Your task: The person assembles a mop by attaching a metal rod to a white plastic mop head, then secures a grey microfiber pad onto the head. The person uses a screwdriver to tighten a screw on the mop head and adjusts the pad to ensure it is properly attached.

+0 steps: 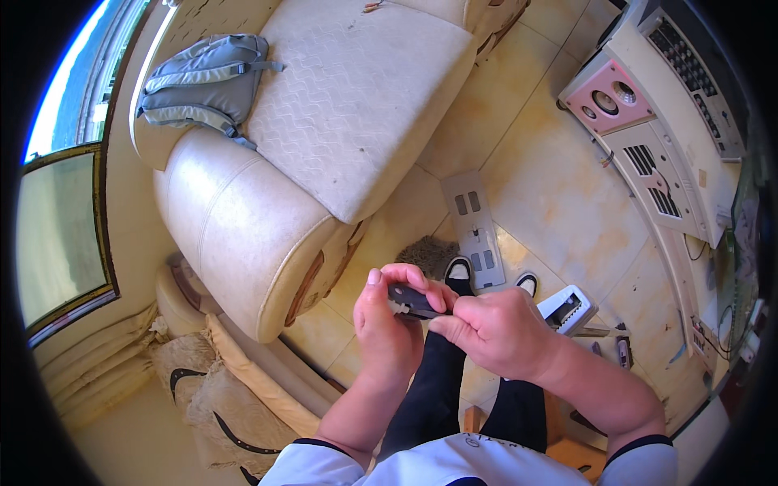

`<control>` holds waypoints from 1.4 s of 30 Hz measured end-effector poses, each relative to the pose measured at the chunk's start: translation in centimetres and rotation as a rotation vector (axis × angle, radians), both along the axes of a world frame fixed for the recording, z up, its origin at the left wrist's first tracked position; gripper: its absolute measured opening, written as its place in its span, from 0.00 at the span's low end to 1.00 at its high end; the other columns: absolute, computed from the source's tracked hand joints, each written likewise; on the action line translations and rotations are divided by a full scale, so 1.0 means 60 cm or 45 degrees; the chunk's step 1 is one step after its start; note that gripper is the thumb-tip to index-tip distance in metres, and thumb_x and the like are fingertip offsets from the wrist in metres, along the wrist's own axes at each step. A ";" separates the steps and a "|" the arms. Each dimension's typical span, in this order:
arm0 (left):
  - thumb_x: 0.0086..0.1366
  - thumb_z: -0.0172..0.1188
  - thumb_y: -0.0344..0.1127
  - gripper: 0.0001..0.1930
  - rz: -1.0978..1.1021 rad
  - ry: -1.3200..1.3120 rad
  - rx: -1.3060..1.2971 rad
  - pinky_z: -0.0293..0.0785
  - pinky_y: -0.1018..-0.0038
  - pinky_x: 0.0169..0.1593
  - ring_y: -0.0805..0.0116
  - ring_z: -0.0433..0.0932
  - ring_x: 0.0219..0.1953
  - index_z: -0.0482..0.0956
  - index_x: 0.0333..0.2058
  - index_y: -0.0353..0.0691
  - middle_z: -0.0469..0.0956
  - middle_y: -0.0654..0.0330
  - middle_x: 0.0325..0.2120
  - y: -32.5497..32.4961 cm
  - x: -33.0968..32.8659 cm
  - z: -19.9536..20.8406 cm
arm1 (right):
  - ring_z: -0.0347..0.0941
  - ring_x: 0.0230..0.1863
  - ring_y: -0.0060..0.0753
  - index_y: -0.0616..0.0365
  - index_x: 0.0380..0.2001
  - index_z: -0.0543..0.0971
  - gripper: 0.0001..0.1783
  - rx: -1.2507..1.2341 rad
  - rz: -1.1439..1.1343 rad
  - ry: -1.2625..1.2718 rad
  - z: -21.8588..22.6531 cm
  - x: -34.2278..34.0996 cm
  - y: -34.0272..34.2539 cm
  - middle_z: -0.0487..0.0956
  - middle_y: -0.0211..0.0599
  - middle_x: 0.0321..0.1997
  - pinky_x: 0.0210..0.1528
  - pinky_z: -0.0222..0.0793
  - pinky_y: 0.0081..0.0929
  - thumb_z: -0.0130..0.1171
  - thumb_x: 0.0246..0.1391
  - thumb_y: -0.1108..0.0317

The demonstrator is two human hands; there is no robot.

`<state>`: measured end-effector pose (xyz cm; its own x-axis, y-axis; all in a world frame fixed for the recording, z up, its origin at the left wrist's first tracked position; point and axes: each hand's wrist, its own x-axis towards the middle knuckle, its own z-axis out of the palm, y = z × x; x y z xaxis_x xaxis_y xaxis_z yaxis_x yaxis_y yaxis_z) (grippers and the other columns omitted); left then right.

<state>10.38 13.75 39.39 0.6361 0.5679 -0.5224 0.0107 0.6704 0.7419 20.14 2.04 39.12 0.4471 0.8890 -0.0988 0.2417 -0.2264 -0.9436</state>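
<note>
Above my lap, my left hand is closed around a small dark oblong object with a pale, whitish bit at its near side. Its kind does not show clearly, since the fingers cover much of it. My right hand is a closed fist pressed against the object's right end, thumb on top. That end goes into the right fist and is hidden there. The two hands meet at about knee height, over my dark trousers.
A cream sofa with a grey backpack stands ahead to the left. On the tiled floor lie a grey slotted panel, a shaggy grey piece and a white housing. A pale cabinet with pink speaker panel borders the right.
</note>
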 end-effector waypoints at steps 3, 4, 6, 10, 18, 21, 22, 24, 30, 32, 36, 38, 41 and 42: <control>0.72 0.34 0.47 0.22 0.018 -0.006 -0.015 0.73 0.62 0.41 0.57 0.75 0.29 0.70 0.32 0.34 0.74 0.50 0.21 -0.007 0.001 -0.008 | 0.71 0.15 0.43 0.58 0.19 0.77 0.17 -0.131 -0.098 -0.073 -0.001 -0.011 0.000 0.72 0.41 0.13 0.17 0.64 0.35 0.60 0.52 0.56; 0.72 0.34 0.47 0.22 0.024 0.016 -0.020 0.73 0.63 0.41 0.58 0.75 0.29 0.70 0.32 0.34 0.75 0.50 0.21 -0.010 0.002 -0.010 | 0.70 0.15 0.44 0.59 0.17 0.76 0.18 -0.176 -0.127 -0.094 0.003 -0.014 0.003 0.71 0.42 0.13 0.17 0.63 0.35 0.62 0.52 0.57; 0.72 0.34 0.47 0.23 0.032 0.019 -0.030 0.73 0.64 0.41 0.59 0.76 0.29 0.70 0.32 0.34 0.75 0.50 0.22 -0.014 0.001 -0.015 | 0.70 0.15 0.44 0.59 0.15 0.76 0.18 -0.249 -0.176 -0.120 0.009 -0.018 0.008 0.70 0.43 0.12 0.17 0.62 0.35 0.63 0.51 0.58; 0.72 0.33 0.48 0.24 0.100 -0.014 -0.026 0.74 0.66 0.41 0.59 0.76 0.30 0.70 0.32 0.33 0.76 0.48 0.25 -0.023 0.003 -0.023 | 0.69 0.14 0.44 0.59 0.16 0.78 0.18 -0.336 -0.231 -0.124 0.018 -0.027 0.011 0.71 0.43 0.12 0.17 0.62 0.35 0.63 0.51 0.57; 0.72 0.33 0.48 0.24 0.093 -0.077 -0.024 0.74 0.67 0.41 0.60 0.76 0.30 0.69 0.32 0.33 0.75 0.49 0.27 -0.032 0.001 -0.027 | 0.68 0.13 0.45 0.61 0.15 0.77 0.21 -0.400 -0.310 0.093 0.029 -0.038 0.016 0.70 0.46 0.12 0.16 0.61 0.33 0.61 0.53 0.56; 0.72 0.33 0.48 0.24 0.071 -0.060 -0.004 0.73 0.68 0.40 0.61 0.76 0.30 0.69 0.31 0.33 0.75 0.50 0.26 -0.035 -0.006 -0.050 | 0.67 0.12 0.45 0.61 0.13 0.77 0.23 -0.467 -0.252 0.011 0.032 -0.028 0.016 0.69 0.46 0.10 0.16 0.60 0.32 0.61 0.53 0.54; 0.72 0.33 0.48 0.24 0.066 -0.053 0.004 0.73 0.68 0.40 0.62 0.75 0.30 0.69 0.31 0.33 0.75 0.50 0.26 -0.039 -0.006 -0.055 | 0.67 0.12 0.44 0.61 0.13 0.77 0.24 -0.489 -0.220 -0.022 0.032 -0.024 0.014 0.68 0.46 0.10 0.16 0.59 0.32 0.61 0.53 0.53; 0.72 0.34 0.49 0.24 0.039 -0.039 0.058 0.72 0.69 0.40 0.63 0.75 0.30 0.70 0.31 0.33 0.75 0.51 0.27 -0.043 -0.003 -0.057 | 0.66 0.11 0.44 0.60 0.12 0.77 0.25 -0.528 -0.178 -0.065 0.032 -0.019 0.013 0.68 0.46 0.10 0.15 0.59 0.33 0.61 0.53 0.52; 0.71 0.34 0.49 0.24 -0.040 0.018 0.111 0.73 0.68 0.41 0.61 0.75 0.32 0.69 0.31 0.33 0.75 0.49 0.27 -0.037 0.001 -0.051 | 0.68 0.12 0.43 0.60 0.16 0.79 0.23 -0.582 -0.158 -0.121 0.024 -0.016 0.016 0.70 0.46 0.12 0.16 0.60 0.33 0.60 0.53 0.52; 0.71 0.36 0.49 0.23 -0.090 0.009 0.193 0.73 0.67 0.42 0.61 0.75 0.32 0.69 0.32 0.33 0.75 0.48 0.27 -0.036 -0.001 -0.049 | 0.69 0.13 0.42 0.60 0.18 0.80 0.21 -0.534 -0.202 -0.105 0.019 -0.023 0.015 0.70 0.47 0.13 0.17 0.61 0.33 0.60 0.54 0.53; 0.70 0.39 0.50 0.22 -0.149 0.001 0.296 0.74 0.66 0.42 0.61 0.76 0.32 0.69 0.33 0.33 0.76 0.48 0.27 -0.029 -0.014 -0.044 | 0.70 0.15 0.42 0.60 0.20 0.80 0.18 -0.429 -0.223 -0.043 0.020 -0.039 0.016 0.72 0.47 0.14 0.20 0.64 0.36 0.59 0.54 0.57; 0.70 0.39 0.50 0.22 -0.114 -0.037 0.239 0.74 0.65 0.41 0.60 0.76 0.31 0.68 0.34 0.33 0.76 0.48 0.27 -0.030 -0.015 -0.048 | 0.72 0.18 0.50 0.59 0.16 0.78 0.18 -0.483 -0.276 0.101 0.028 -0.043 0.021 0.73 0.47 0.15 0.22 0.67 0.42 0.57 0.54 0.59; 0.70 0.38 0.50 0.21 -0.086 -0.097 0.125 0.74 0.64 0.41 0.59 0.75 0.31 0.67 0.34 0.35 0.74 0.49 0.26 -0.035 -0.019 -0.066 | 0.72 0.21 0.54 0.65 0.17 0.75 0.15 -0.510 -0.185 0.254 0.042 -0.047 0.018 0.74 0.53 0.18 0.26 0.68 0.43 0.53 0.52 0.66; 0.71 0.38 0.50 0.21 -0.080 -0.125 0.082 0.73 0.63 0.41 0.58 0.74 0.30 0.66 0.34 0.35 0.74 0.49 0.25 -0.036 -0.019 -0.072 | 0.72 0.25 0.57 0.68 0.17 0.72 0.13 -0.600 -0.150 0.376 0.054 -0.039 0.022 0.74 0.57 0.20 0.30 0.68 0.44 0.50 0.50 0.69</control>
